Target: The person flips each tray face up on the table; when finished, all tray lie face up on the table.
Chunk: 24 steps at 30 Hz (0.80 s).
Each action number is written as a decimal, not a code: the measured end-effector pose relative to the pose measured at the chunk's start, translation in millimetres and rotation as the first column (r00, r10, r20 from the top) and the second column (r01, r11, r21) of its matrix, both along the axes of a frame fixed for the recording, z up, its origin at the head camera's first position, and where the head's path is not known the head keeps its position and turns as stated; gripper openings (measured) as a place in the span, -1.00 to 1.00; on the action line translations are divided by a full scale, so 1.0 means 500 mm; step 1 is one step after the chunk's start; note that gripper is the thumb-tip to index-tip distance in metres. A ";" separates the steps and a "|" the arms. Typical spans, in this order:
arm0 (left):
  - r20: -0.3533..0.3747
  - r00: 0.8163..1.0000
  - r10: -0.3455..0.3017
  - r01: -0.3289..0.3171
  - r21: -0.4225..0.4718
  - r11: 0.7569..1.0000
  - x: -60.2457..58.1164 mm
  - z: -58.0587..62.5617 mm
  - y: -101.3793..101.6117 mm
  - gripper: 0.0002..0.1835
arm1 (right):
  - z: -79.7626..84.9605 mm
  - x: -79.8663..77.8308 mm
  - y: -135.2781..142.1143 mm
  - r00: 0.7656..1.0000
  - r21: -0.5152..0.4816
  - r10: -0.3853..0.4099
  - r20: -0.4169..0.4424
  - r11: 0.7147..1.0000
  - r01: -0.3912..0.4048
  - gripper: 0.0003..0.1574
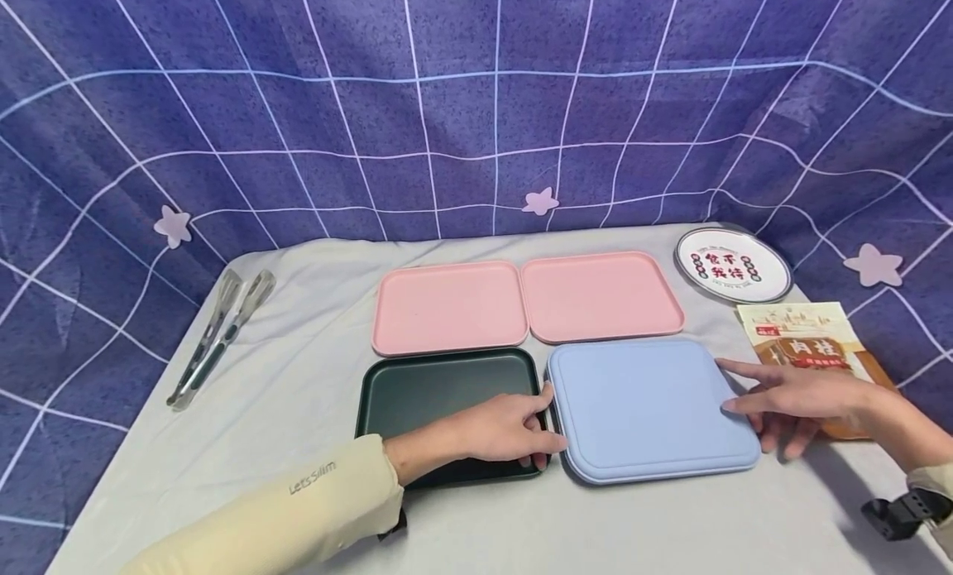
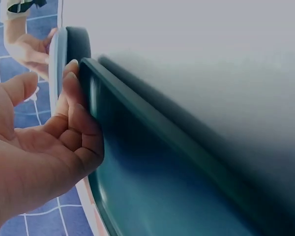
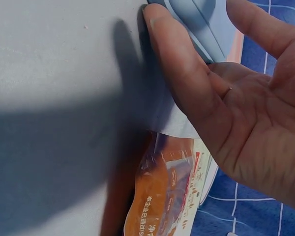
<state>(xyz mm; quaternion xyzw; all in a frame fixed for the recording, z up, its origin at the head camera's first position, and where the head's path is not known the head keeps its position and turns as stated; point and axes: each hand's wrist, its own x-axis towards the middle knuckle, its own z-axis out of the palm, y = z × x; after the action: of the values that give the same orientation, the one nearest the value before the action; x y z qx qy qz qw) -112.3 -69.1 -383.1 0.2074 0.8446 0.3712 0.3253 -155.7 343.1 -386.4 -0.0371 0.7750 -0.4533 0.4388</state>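
Observation:
A light blue slab [image 1: 655,409] with rounded corners and a grooved border lies on the table between the two hands; whether it is a lid or a board I cannot tell. My left hand [image 1: 510,430] reaches over the dark green tray [image 1: 439,385], its fingertips at the slab's left edge. In the left wrist view, that hand's thumb [image 2: 24,88] stands apart while the other fingers bend near the green tray's corner. My right hand [image 1: 797,397] has its fingers spread at the slab's right edge. Its palm and a fingertip by the edge show in the right wrist view.
Two pink trays [image 1: 450,306] lie side by side behind. Metal tongs [image 1: 219,339] are at the left. A white plate [image 1: 733,265] with red lettering sits at the back right, with an orange food packet [image 1: 811,335] partly beneath the right hand. A blue curtain [image 1: 462,112] hangs behind.

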 end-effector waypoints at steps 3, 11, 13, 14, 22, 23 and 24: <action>-0.007 1.000 0.008 -0.007 0.028 1.000 0.004 0.001 -0.002 -0.08 | -0.002 0.001 0.000 1.000 -0.015 -0.010 0.005 1.000 0.010 0.21; -0.090 0.996 0.023 -0.016 0.077 0.997 0.012 0.018 -0.001 -0.08 | -0.009 0.003 -0.002 0.999 -0.035 -0.042 0.022 0.998 0.043 0.20; -0.096 0.994 0.042 -0.034 0.087 0.996 0.014 0.027 0.001 -0.06 | -0.009 0.005 -0.003 0.999 -0.064 -0.043 0.030 0.997 0.045 0.18; -0.099 0.994 0.054 -0.045 0.093 0.995 0.014 0.031 0.001 -0.04 | -0.010 0.005 -0.003 0.999 -0.080 -0.042 0.034 0.996 0.044 0.18; -0.108 0.988 0.114 -0.094 0.172 0.981 0.006 0.066 -0.002 0.02 | -0.019 0.005 -0.013 0.997 -0.167 -0.018 0.075 0.985 0.031 0.15; -0.101 0.987 0.123 -0.103 0.183 0.978 0.004 0.070 -0.004 0.02 | -0.020 0.003 -0.016 0.997 -0.173 -0.015 0.075 0.984 0.028 0.15; -0.095 0.987 0.132 -0.112 0.190 0.975 0.002 0.074 -0.006 0.03 | -0.020 0.002 -0.019 0.997 -0.178 -0.012 0.073 0.984 0.025 0.15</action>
<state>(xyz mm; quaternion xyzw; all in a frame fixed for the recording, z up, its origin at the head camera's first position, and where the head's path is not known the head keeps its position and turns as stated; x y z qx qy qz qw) -111.3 -71.9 -345.9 0.2038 0.8339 0.4556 0.2356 -154.5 333.5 -396.6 -0.0529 0.7154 -0.5261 0.4568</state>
